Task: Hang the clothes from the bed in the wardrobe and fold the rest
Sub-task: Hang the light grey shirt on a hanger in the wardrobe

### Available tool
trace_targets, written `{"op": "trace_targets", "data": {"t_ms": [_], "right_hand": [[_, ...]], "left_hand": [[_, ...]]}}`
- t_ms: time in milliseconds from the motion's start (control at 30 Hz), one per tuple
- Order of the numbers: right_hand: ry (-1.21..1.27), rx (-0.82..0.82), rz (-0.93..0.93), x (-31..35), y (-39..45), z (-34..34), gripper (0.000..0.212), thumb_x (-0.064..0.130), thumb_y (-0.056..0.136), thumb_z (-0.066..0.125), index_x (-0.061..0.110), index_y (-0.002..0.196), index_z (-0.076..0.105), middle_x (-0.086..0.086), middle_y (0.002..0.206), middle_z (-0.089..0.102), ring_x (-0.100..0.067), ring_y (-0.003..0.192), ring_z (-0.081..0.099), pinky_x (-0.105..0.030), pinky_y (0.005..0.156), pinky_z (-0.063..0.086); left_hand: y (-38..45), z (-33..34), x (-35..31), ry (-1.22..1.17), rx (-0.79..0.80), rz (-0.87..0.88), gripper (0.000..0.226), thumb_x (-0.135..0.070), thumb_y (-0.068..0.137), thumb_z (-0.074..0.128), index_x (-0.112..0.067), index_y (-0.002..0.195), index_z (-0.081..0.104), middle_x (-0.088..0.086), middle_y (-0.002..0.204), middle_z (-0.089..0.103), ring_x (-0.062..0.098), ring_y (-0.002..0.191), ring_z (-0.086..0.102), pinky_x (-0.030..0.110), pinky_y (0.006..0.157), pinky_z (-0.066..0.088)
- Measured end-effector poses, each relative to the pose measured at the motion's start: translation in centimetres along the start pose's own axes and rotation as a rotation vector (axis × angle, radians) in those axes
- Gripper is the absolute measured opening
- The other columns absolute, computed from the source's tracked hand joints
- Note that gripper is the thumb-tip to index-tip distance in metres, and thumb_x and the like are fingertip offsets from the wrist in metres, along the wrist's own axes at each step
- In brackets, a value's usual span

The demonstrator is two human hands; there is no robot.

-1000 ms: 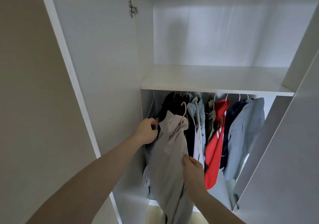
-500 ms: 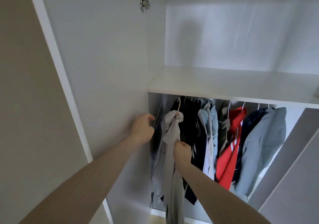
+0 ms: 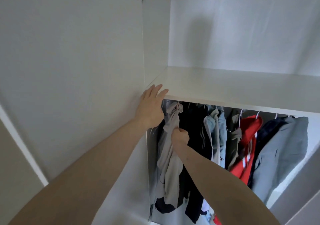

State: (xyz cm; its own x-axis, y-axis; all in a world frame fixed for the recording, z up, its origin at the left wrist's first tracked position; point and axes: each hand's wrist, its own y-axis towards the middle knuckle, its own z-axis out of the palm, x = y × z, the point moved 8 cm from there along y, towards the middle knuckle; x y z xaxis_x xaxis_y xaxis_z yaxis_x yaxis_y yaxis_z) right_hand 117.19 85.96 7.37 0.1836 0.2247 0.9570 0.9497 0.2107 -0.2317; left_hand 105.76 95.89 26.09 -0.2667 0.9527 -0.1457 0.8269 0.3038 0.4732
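A beige-grey garment (image 3: 170,153) hangs on a hanger at the left end of the wardrobe rail, bunched at the top. My right hand (image 3: 180,135) grips its cloth just below the collar. My left hand (image 3: 150,107) is raised with straight fingers, its fingertips at the front left corner of the white shelf (image 3: 233,87) above the rail. The rail itself is hidden behind the shelf edge.
Further right on the rail hang dark clothes (image 3: 195,133), light blue and grey shirts (image 3: 216,134), a red top with white stripes (image 3: 245,146) and a grey jacket (image 3: 280,153). The open white door (image 3: 78,68) stands on the left, a second door panel (image 3: 304,198) at the lower right.
My left hand let go near the hanger and rose to the shelf corner with fingers straight. My right hand moved up the garment toward the collar. The garment now hangs closer to the rail.
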Motion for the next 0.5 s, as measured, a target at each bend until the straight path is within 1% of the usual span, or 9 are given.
{"op": "trace_targets", "data": {"t_ms": [67, 133, 167, 233, 300, 367, 400, 433, 500], "right_hand": [[-0.012, -0.003, -0.009, 0.5, 1.5, 0.3, 0.036, 0.027, 0.106, 0.047, 0.009, 0.077, 0.058, -0.004, 0.069, 0.052, -0.017, 0.058, 0.048, -0.027, 0.052, 0.035], [-0.023, -0.013, -0.019, 1.1, 3.2, 0.5, 0.037, 0.027, 0.106, 0.047, 0.009, 0.076, 0.058, -0.004, 0.070, 0.052, -0.018, 0.058, 0.048, -0.028, 0.053, 0.036], [-0.028, -0.021, -0.019, 1.5, 3.9, 0.5, 0.039, 0.027, 0.107, 0.046, 0.009, 0.074, 0.057, -0.004, 0.069, 0.052, -0.017, 0.057, 0.048, -0.027, 0.052, 0.035], [-0.029, -0.033, -0.022, 2.1, 5.6, 0.8, 0.038, 0.027, 0.108, 0.047, 0.008, 0.078, 0.060, -0.005, 0.073, 0.055, -0.017, 0.059, 0.050, -0.027, 0.053, 0.036], [0.005, -0.029, -0.003, 2.6, 6.9, 1.1, 0.033, 0.025, 0.108, 0.047, 0.004, 0.091, 0.066, -0.009, 0.087, 0.059, -0.023, 0.071, 0.058, -0.030, 0.066, 0.042], [0.007, -0.017, 0.027, 2.9, 7.9, 1.5, 0.034, 0.024, 0.109, 0.047, -0.003, 0.117, 0.067, -0.016, 0.105, 0.063, -0.034, 0.100, 0.066, -0.035, 0.080, 0.046], [0.004, -0.007, 0.038, 3.2, 8.3, 1.7, 0.037, 0.022, 0.109, 0.045, -0.004, 0.128, 0.063, -0.020, 0.118, 0.065, -0.037, 0.115, 0.064, -0.037, 0.089, 0.048], [0.030, -0.004, 0.053, 3.4, 8.8, 2.0, 0.039, 0.020, 0.110, 0.043, -0.005, 0.136, 0.058, -0.022, 0.131, 0.063, -0.038, 0.125, 0.059, -0.038, 0.098, 0.047], [0.077, -0.011, 0.089, 3.7, 9.8, 2.5, 0.042, 0.016, 0.111, 0.038, -0.007, 0.145, 0.048, -0.024, 0.148, 0.052, -0.038, 0.138, 0.049, -0.038, 0.111, 0.039]], "left_hand": [[1.4, 1.3, 0.0, 0.049, 0.120, 0.022, 0.089, -0.006, 0.086, 0.054, -0.025, 0.164, 0.015, 0.000, 0.172, 0.012, 0.025, 0.159, 0.001, 0.043, 0.129, -0.001], [2.4, 2.5, 0.5, 0.044, 0.225, 0.007, 0.091, -0.004, 0.085, 0.053, -0.026, 0.164, 0.013, -0.001, 0.172, 0.012, 0.025, 0.159, 0.002, 0.043, 0.129, -0.002], [2.7, 2.7, 0.7, 0.023, 0.241, -0.003, 0.091, -0.002, 0.085, 0.052, -0.026, 0.164, 0.015, -0.001, 0.172, 0.014, 0.025, 0.159, 0.005, 0.042, 0.129, 0.000], [3.5, 2.7, 1.1, -0.027, 0.213, -0.024, 0.088, -0.001, 0.083, 0.053, -0.026, 0.162, 0.025, -0.001, 0.169, 0.023, 0.023, 0.156, 0.017, 0.038, 0.129, 0.002], [4.0, 2.5, 1.7, -0.082, 0.178, -0.049, 0.082, -0.002, 0.084, 0.053, -0.028, 0.159, 0.034, -0.004, 0.166, 0.031, 0.020, 0.151, 0.027, 0.031, 0.126, 0.008], [4.1, 2.7, 2.2, -0.135, 0.166, -0.066, 0.081, -0.003, 0.084, 0.054, -0.031, 0.158, 0.037, -0.007, 0.165, 0.032, 0.020, 0.150, 0.030, 0.023, 0.121, 0.015], [4.1, 2.9, 2.5, -0.158, 0.161, -0.075, 0.081, -0.002, 0.084, 0.054, -0.032, 0.158, 0.038, -0.007, 0.165, 0.032, 0.019, 0.150, 0.029, 0.019, 0.119, 0.014], [4.0, 3.0, 2.7, -0.177, 0.156, -0.085, 0.081, -0.002, 0.083, 0.054, -0.032, 0.157, 0.039, -0.008, 0.165, 0.033, 0.017, 0.151, 0.027, 0.016, 0.118, 0.011], [4.2, 3.3, 3.0, -0.198, 0.143, -0.099, 0.082, -0.001, 0.082, 0.054, -0.034, 0.156, 0.040, -0.010, 0.165, 0.033, 0.014, 0.152, 0.025, 0.013, 0.116, 0.008]]}}
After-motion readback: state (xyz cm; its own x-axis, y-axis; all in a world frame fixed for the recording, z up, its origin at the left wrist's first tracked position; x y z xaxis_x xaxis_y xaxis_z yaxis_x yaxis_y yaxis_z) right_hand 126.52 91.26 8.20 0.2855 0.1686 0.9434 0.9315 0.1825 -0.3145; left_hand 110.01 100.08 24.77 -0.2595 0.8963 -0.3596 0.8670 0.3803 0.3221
